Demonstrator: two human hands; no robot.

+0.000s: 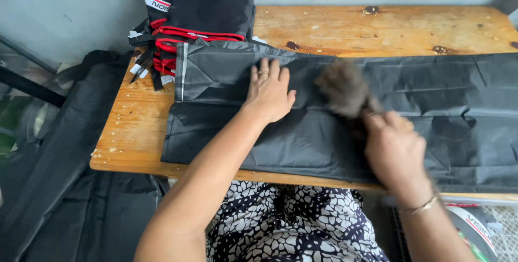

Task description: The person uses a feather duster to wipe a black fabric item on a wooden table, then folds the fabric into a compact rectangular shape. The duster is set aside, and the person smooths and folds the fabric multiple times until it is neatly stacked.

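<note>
Left hand (268, 93) flat on black fabric (302, 138); right hand (394, 151) grips blurred brush (342, 90).

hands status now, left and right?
Left hand: open, flat on the black fabric.
Right hand: closed on a blurred grey brush-like tuft.

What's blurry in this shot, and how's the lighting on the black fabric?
Head view: the right hand and the dark brush it holds are smeared by motion blur; the left hand, flat on the black fabric, is sharp. Lighting is soft and even, with faint sheen on the fabric's creases and no harsh glare on the wooden table.
</note>
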